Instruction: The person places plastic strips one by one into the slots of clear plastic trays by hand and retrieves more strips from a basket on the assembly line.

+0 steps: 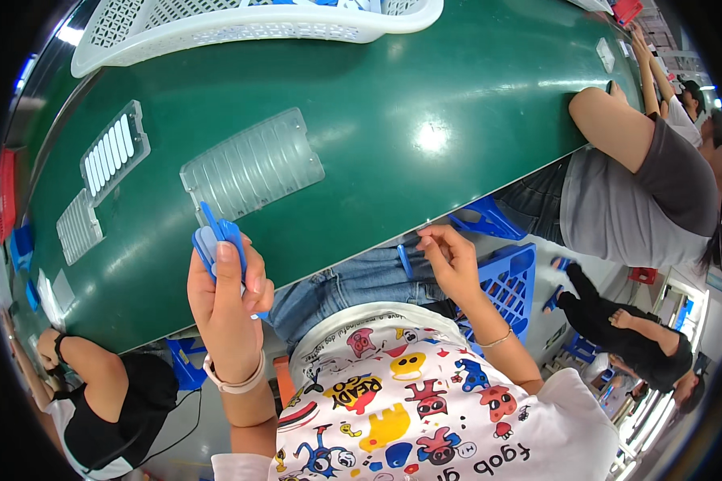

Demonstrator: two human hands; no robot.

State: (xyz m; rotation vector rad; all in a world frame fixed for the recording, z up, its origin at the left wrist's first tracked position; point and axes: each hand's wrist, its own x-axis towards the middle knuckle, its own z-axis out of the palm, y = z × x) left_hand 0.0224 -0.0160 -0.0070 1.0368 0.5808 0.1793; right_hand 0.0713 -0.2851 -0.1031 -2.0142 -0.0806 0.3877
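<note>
My left hand [231, 280] is closed round several slim blue strips [231, 232], gripped between thumb and fingers. They fan upward over the near corner of a clear ridged plastic tray [253, 164], which lies on the green table. At the table's front edge is my right hand [453, 260], its thumb and forefinger brought together; I cannot make out what, if anything, is between them. Just left of it, a short blue strip [405, 260] shows against my jeans, apart from the fingertips.
A white lattice basket [241, 36] with blue and white pieces stands at the far side. Farther left lies a clear case [140, 144] with white strips in it, beside its ridged clear half [79, 228]. People sit on both sides; a blue stool [513, 280] is behind my right arm.
</note>
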